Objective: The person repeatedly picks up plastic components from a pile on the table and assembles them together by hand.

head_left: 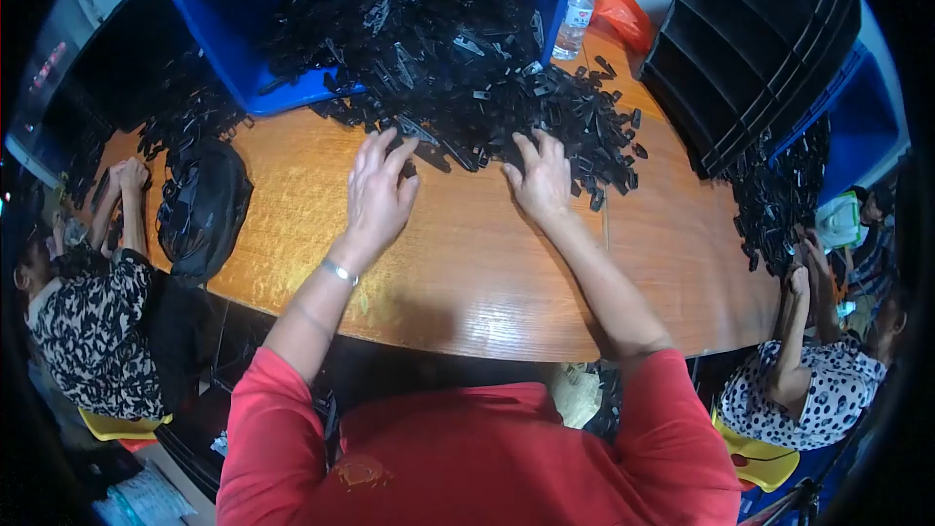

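Hands laid flat at the near edge of a heap of black plastic parts (506,97).
Fingers of the left hand (378,190) and right hand (541,180) are spread, nothing pinched; the heap is spilled toward the table's (467,273) far edge, touched by both.

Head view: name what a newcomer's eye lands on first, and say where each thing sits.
A big heap of small black plastic parts spills from a tipped blue bin at the top onto the wooden table. At its near edge rest the left hand and right hand, fingers spread open. Stacked black trays lean at the upper right.
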Motion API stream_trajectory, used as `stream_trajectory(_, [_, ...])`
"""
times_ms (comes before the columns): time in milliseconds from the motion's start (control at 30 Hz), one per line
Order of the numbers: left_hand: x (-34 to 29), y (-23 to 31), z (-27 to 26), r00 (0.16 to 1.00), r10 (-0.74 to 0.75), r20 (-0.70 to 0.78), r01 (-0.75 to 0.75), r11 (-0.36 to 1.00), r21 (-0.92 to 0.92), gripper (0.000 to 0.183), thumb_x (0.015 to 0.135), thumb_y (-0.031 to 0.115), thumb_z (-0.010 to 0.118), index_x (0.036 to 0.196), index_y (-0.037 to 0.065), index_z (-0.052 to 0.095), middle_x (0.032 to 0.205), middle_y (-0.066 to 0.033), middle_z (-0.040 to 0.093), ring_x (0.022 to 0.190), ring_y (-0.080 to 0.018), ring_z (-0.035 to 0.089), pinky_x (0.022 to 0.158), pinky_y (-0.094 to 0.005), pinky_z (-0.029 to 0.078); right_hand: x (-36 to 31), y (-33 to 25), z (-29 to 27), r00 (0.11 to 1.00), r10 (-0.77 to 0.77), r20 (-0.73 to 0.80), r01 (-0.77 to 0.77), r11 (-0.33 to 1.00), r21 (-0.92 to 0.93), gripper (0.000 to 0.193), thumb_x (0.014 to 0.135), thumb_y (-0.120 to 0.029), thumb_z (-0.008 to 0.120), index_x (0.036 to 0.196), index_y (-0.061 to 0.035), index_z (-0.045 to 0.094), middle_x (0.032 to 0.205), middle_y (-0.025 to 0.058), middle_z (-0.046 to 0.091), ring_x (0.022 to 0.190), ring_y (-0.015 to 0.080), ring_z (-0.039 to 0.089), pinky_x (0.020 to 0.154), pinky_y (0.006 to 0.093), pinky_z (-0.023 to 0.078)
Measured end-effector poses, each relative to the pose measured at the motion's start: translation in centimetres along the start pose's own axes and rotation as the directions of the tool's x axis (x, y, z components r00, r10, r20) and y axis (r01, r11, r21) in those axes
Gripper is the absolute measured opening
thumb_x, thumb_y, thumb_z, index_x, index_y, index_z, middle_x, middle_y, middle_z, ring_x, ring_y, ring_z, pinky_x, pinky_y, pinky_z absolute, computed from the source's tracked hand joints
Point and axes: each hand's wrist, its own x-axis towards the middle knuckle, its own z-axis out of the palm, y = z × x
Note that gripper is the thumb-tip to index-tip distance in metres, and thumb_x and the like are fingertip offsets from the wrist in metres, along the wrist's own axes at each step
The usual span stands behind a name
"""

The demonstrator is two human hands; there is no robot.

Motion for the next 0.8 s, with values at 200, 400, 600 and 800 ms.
stream_trajectory(200, [-1.4, -0.9, 0.6, 0.986, -0.014, 0.163, 0.004, 0.998, 0.065, 0.06, 0.097, 0.023, 0.082, 0.154, 0.013, 0.066, 0.166, -0.0195, 0.054, 0.155, -0.0431, 0.048, 0.126, -0.0541, 0.044, -4.0, -4.2, -1.6, 0.985, -0.135, 0.106, 0.12, 0.983, 0.14, 0.058, 0.093, -0.017, 0.083, 0.148, -0.0093, 0.068, 0.131, 0.0174, 0.066, 0.128, 0.0397, 0.061, 0.104, 0.0511, 0.051])
stream_trajectory(400, [-4.7, 0.4, -0.9, 0.988, 0.064, 0.143, -0.057, 0.997, -0.053, 0.058, 0.093, 0.013, 0.084, 0.148, 0.008, 0.066, 0.164, -0.0204, 0.054, 0.153, -0.0448, 0.048, 0.127, -0.054, 0.043, -4.9, -4.9, -5.2, 0.959, -0.277, 0.051, 0.23, 0.874, 0.428, 0.05, 0.091, -0.005, 0.083, 0.139, -0.0034, 0.07, 0.135, 0.0204, 0.067, 0.127, 0.0439, 0.063, 0.107, 0.0495, 0.054])
stream_trajectory(600, [-9.0, 2.3, -3.3, 0.978, 0.105, 0.18, -0.079, 0.986, -0.149, 0.057, 0.092, 0.007, 0.08, 0.147, 0.007, 0.066, 0.161, -0.0214, 0.055, 0.155, -0.0476, 0.046, 0.131, -0.0555, 0.039, -6.4, -6.4, -6.5, 0.958, -0.288, -0.016, 0.271, 0.879, 0.391, 0.024, 0.092, -0.002, 0.081, 0.115, -0.0022, 0.076, 0.121, 0.0156, 0.07, 0.112, 0.0391, 0.067, 0.097, 0.0481, 0.056])
stream_trajectory(800, [-11.1, 2.4, -4.3, 0.993, 0.066, 0.103, -0.049, 0.987, -0.156, 0.052, 0.09, -0.001, 0.079, 0.14, 0.006, 0.071, 0.159, -0.0212, 0.057, 0.154, -0.0454, 0.047, 0.129, -0.0537, 0.041, -8.8, -12.3, -7.7, 0.904, -0.39, 0.174, 0.269, 0.836, 0.479, 0.022, 0.095, -0.01, 0.081, 0.116, -0.007, 0.078, 0.111, 0.0124, 0.071, 0.105, 0.0354, 0.071, 0.089, 0.0456, 0.06])
